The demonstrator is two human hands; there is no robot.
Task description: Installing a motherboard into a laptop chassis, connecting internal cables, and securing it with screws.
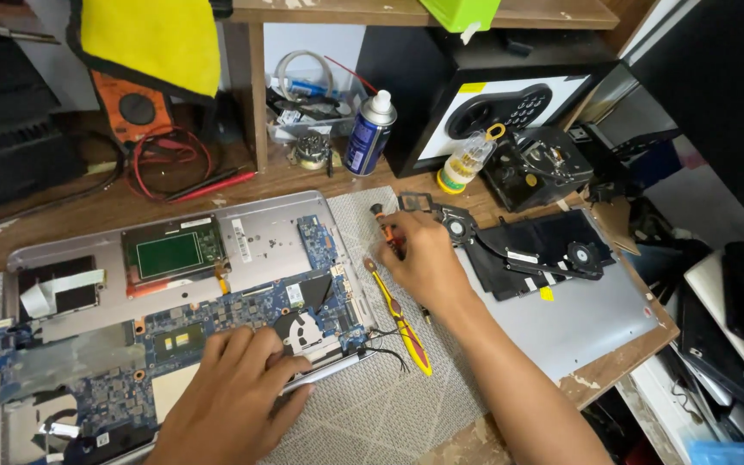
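An opened laptop base (pixel 260 228) lies on the desk with its blue motherboard (pixel 243 310) exposed. My left hand (pixel 234 392) rests on the board's lower edge, fingers curled beside a small black fan (pixel 303 331). My right hand (pixel 424 258) reaches past the laptop's right side and pinches a small orange-handled screwdriver (pixel 384 231). A yellow and red tool (pixel 402 323) lies on the grey mat (pixel 372 405) just under my right wrist. Black wires (pixel 385 344) trail off the board's right corner.
The laptop's grey cover panel (pixel 596 319) lies to the right with a black heatsink and fan assembly (pixel 531 250) on it. At the back stand a spray can (pixel 370 133), a small bottle (pixel 467 159), a black safe (pixel 492 95), an orange multimeter with red leads (pixel 144 120) and a yellow cloth (pixel 152 39).
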